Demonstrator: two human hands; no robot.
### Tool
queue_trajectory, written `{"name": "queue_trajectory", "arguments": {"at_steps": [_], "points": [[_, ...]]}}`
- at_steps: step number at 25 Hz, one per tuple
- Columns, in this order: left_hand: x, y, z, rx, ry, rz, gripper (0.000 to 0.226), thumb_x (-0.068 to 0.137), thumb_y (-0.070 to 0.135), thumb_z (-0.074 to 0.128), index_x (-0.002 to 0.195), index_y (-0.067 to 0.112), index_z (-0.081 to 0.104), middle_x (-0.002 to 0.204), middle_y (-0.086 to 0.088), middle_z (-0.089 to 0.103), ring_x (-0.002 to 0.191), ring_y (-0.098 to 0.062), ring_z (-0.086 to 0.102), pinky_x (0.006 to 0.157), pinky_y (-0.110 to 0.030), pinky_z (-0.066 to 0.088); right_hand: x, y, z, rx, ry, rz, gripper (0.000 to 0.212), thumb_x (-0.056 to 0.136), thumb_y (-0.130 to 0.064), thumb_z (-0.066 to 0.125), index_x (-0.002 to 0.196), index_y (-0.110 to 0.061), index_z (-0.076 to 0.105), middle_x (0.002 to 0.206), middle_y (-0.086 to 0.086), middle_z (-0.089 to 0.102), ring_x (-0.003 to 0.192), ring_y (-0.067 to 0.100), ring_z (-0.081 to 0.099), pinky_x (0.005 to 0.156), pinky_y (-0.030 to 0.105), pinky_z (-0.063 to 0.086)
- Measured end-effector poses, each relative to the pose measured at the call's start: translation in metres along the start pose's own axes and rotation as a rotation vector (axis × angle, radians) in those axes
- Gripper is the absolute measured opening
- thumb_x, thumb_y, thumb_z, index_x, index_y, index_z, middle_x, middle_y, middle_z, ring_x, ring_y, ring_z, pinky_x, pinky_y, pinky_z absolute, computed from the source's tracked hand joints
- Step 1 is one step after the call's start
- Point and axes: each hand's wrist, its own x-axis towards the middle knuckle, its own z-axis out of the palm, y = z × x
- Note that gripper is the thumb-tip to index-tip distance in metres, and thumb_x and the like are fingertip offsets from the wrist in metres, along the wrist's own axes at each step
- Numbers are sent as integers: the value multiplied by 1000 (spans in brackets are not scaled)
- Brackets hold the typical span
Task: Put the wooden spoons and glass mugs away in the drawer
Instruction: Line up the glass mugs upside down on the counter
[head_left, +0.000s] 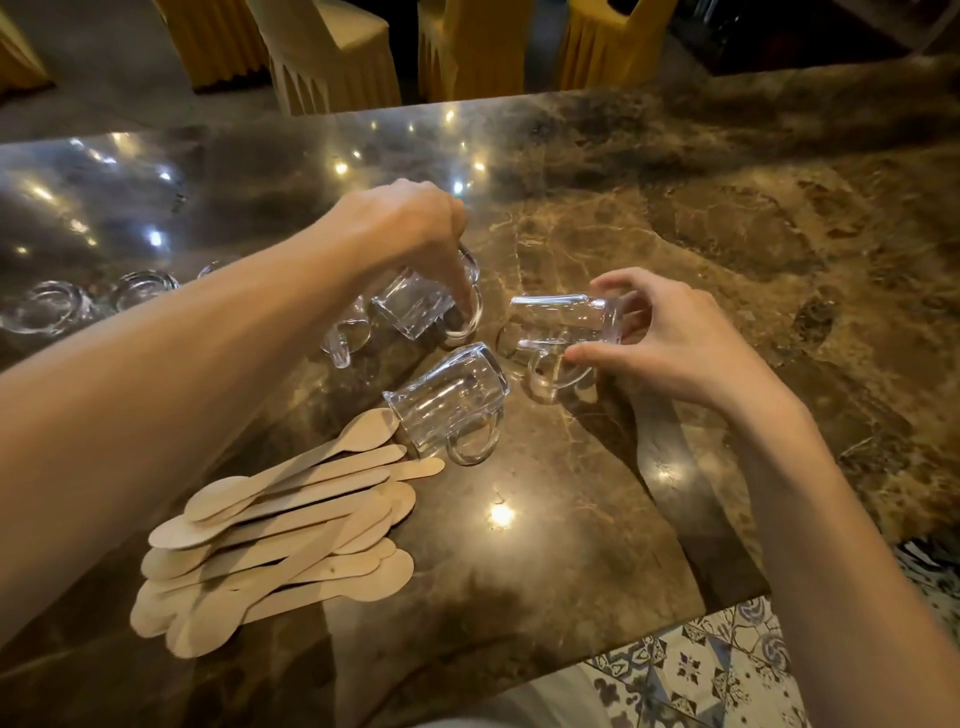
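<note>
Several clear glass mugs lie on a brown marble counter (675, 218). My left hand (410, 228) reaches down from above and its fingers curl round the handle of one tilted mug (410, 306). My right hand (670, 338) grips another mug (561, 317) by its base, holding it on its side just above the counter. A third mug (447, 400) lies on its side below them, next to a pile of several flat wooden spoons (280, 525). More mugs (140, 288) stand at the far left, partly hidden by my left forearm. No drawer is in view.
The counter's front edge runs at the lower right, with patterned floor tiles (727, 660) beyond it. Chairs in yellow covers (467, 47) stand behind the counter's far edge. Another small mug (345, 332) lies beside the one in my left hand.
</note>
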Motion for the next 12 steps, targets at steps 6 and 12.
{"name": "queue_trajectory", "arguments": {"at_steps": [6, 12], "points": [[-9, -22, -7, -177, 34, 120, 76, 49, 67, 75, 108, 19, 65, 88, 2, 67, 73, -20, 65, 67, -33, 54, 26, -19, -7, -99, 28, -51, 64, 67, -55, 73, 123, -29, 57, 102, 0, 66, 84, 12, 56, 71, 24, 42], [-27, -37, -6, -258, 114, 197, 76, 54, 52, 82, 117, 18, 56, 103, -1, 61, 86, -23, 57, 70, -31, 45, 50, -50, -9, -168, 3, -154, 67, 68, -49, 76, 128, -30, 54, 121, 4, 63, 86, 7, 48, 77, 25, 38]]}}
